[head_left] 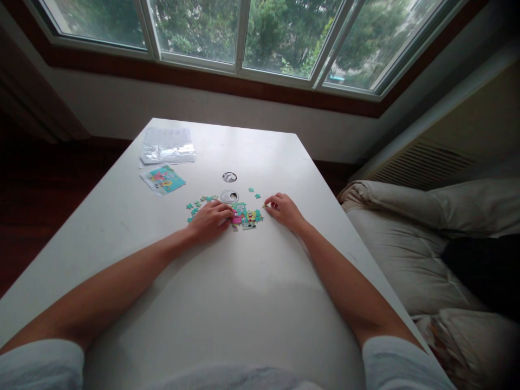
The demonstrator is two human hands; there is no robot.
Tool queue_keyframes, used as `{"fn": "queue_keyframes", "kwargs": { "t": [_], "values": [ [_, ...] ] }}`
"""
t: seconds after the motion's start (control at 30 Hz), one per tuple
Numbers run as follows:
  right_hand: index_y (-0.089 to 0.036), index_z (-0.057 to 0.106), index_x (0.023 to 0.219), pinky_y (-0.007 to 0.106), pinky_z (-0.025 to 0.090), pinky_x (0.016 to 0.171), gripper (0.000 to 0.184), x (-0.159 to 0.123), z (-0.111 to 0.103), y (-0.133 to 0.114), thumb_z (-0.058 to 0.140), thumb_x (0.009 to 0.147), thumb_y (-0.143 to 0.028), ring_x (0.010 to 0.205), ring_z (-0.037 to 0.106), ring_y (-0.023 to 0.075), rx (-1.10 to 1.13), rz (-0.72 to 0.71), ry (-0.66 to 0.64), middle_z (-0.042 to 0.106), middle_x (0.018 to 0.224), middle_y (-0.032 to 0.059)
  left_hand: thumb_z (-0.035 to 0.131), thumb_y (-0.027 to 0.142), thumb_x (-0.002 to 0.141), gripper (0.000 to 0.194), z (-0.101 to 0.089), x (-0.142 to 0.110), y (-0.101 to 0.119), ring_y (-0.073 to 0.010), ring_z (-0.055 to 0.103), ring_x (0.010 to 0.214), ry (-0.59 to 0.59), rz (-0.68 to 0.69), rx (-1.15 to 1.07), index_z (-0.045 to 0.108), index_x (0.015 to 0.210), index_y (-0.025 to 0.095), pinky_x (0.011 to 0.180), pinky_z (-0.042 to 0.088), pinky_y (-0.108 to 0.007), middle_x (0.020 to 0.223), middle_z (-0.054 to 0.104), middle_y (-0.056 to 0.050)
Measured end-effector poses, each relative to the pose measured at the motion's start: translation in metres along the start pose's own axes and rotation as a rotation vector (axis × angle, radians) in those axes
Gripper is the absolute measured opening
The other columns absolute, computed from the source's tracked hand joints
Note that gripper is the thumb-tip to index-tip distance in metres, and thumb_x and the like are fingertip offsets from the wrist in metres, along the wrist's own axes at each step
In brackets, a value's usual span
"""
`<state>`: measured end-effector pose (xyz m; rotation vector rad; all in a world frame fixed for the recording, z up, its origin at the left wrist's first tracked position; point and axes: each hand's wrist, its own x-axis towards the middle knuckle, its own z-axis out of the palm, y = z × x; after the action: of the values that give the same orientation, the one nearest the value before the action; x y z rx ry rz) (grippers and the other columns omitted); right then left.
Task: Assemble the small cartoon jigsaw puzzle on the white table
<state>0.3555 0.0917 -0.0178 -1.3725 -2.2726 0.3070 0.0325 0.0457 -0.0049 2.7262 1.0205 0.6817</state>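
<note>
A partly joined jigsaw puzzle point(240, 211) with pink, yellow and teal cartoon figures lies flat on the white table point(260, 276). My left hand point(210, 221) is closed at its left edge, fingertips bent onto the pink part; the fingers hide some of that side. To the right of the puzzle, my right hand point(285, 211) pinches a small yellowish puzzle piece point(265, 206) between thumb and finger, just off the puzzle's edge. Loose teal pieces point(197, 204) lie scattered beyond my left hand. Two more loose pieces point(254, 193) sit above the puzzle's right side.
Two round dark-and-silver shapes, a far one point(229, 177) and a nearer one point(229, 196), are on the table behind the puzzle. At the back left lie a clear plastic packet point(168, 145) and a colourful picture card point(164, 179). A beige sofa point(400, 254) stands along the right.
</note>
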Motion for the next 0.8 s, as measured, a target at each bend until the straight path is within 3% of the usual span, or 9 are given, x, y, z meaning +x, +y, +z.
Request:
{"fn": "queue_keyframes", "kwargs": {
  "t": [0.33,0.5,0.67,0.8],
  "values": [
    [-0.022,0.073,0.095,0.031,0.043,0.082,0.009,0.002,0.003,-0.002,0.069,0.087,-0.024,0.089,0.055,0.0205,-0.041,0.085,-0.016,0.063,0.091,0.0054,0.055,0.019,0.095,0.018,-0.001,0.001,0.001,-0.0232,0.060,0.114,-0.017,-0.013,0.009,0.070,0.104,0.024,0.104,0.046,-0.042,0.121,0.071,-0.004],
    [-0.020,0.066,0.088,0.030,0.042,0.077,0.006,0.003,0.002,-0.007,0.069,0.083,-0.019,0.083,0.057,0.0183,0.041,0.087,0.028,0.066,0.087,0.0032,0.055,0.021,0.096,0.019,0.000,0.000,0.001,-0.0233,0.061,0.114,-0.015,-0.008,0.008,0.070,0.107,0.024,0.102,0.046,-0.042,0.121,0.071,-0.004],
    [-0.019,0.066,0.087,0.027,0.042,0.074,0.004,0.001,-0.001,-0.033,0.064,0.087,-0.023,0.076,0.058,0.0147,0.249,0.057,0.089,0.069,0.083,0.0007,0.060,0.031,0.096,0.019,0.001,0.000,0.001,-0.0247,0.059,0.116,-0.022,-0.019,0.016,0.070,0.110,0.025,0.103,0.045,-0.043,0.122,0.070,-0.004],
    [-0.019,0.069,0.091,0.025,0.043,0.071,0.008,-0.005,0.006,-0.066,0.067,0.087,-0.026,0.074,0.060,0.0129,0.413,-0.002,-0.059,0.070,0.082,-0.0006,0.065,0.037,0.092,0.022,-0.001,0.001,0.003,-0.0258,0.058,0.116,-0.036,-0.030,0.011,0.070,0.110,0.026,0.103,0.044,-0.044,0.122,0.069,-0.005]
  ]
}}
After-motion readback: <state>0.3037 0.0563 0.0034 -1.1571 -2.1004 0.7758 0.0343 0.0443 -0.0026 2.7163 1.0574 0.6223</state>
